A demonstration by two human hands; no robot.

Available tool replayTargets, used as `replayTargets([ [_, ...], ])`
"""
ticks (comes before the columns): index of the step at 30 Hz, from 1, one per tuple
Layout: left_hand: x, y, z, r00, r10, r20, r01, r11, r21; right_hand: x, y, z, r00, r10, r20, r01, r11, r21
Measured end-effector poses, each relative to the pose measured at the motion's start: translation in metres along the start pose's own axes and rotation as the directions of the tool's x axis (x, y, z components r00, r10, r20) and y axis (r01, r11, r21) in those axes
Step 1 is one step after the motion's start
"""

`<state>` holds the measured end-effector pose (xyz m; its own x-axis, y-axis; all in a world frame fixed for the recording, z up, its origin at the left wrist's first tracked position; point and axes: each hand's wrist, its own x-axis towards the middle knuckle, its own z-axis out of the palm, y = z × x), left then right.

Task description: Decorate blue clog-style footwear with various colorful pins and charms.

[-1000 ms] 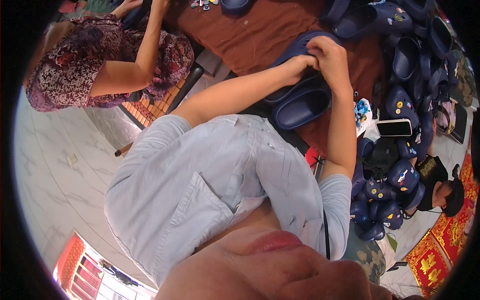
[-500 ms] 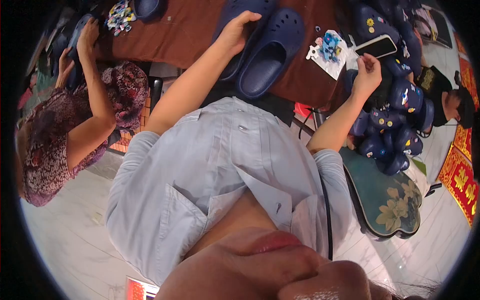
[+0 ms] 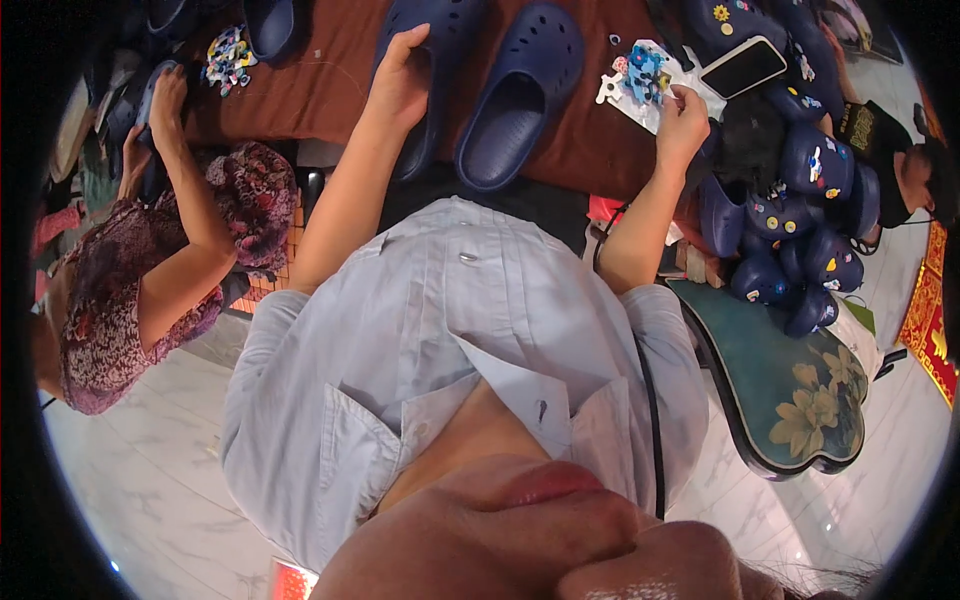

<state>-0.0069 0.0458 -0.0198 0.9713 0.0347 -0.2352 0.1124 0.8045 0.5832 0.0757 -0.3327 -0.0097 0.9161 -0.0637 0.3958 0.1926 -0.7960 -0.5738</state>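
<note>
My left hand (image 3: 402, 88) grips a dark blue clog (image 3: 440, 45), its thumb up along the side and its other fingers hidden. Just right of it, a matching blue clog (image 3: 505, 125) lies on the table with its heel toward me. My right hand (image 3: 684, 128) is at the edge of a small heap of blue, white and yellow shoe charms (image 3: 645, 72) on a white plastic bag (image 3: 648, 112). Its fingertips are pinched together; whatever is between them is too small to make out.
A phone (image 3: 743, 68) lies beyond the charms, and decorated blue clogs (image 3: 815, 165) are piled at the right. A brown cloth (image 3: 340, 60) covers the table. More charms (image 3: 228, 60) lie at the left, near a seated person (image 3: 150, 260) handling a clog. A cushioned stool (image 3: 770, 370) stands at the right.
My left hand has moved left with its clog, widening the gap to the other clog. My right hand has moved left from beside the phone to the charms.
</note>
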Motion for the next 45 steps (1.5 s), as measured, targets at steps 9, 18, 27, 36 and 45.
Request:
replayTargets([
  [9, -0.015, 0.001, 0.049, 0.981, 0.007, -0.192, 0.068, 0.923, 0.379, -0.009, -0.015, -0.004, 0.996, -0.08, -0.03, 0.079, 0.995, -0.053],
  [18, -0.053, 0.014, 0.043, 0.981, 0.096, -0.167, 0.066, 0.649, 0.758, -0.015, 0.0, -0.011, 1.0, -0.021, -0.018, 0.02, 0.999, -0.044],
  [27, -0.101, 0.033, 0.028, 0.99, 0.143, -0.006, -0.082, 0.601, 0.795, 0.021, 0.018, 0.007, 0.985, -0.095, 0.144, 0.121, 0.976, -0.182],
  [36, -0.102, 0.039, 0.043, 0.935, 0.294, 0.199, -0.302, 0.363, 0.881, 0.03, 0.018, 0.008, 0.989, 0.068, 0.129, -0.052, 0.991, -0.126],
  [45, -0.052, 0.023, 0.074, 0.687, 0.381, 0.618, -0.597, -0.189, 0.78, 0.004, -0.035, 0.017, 0.952, 0.232, 0.2, -0.306, 0.658, 0.689],
])
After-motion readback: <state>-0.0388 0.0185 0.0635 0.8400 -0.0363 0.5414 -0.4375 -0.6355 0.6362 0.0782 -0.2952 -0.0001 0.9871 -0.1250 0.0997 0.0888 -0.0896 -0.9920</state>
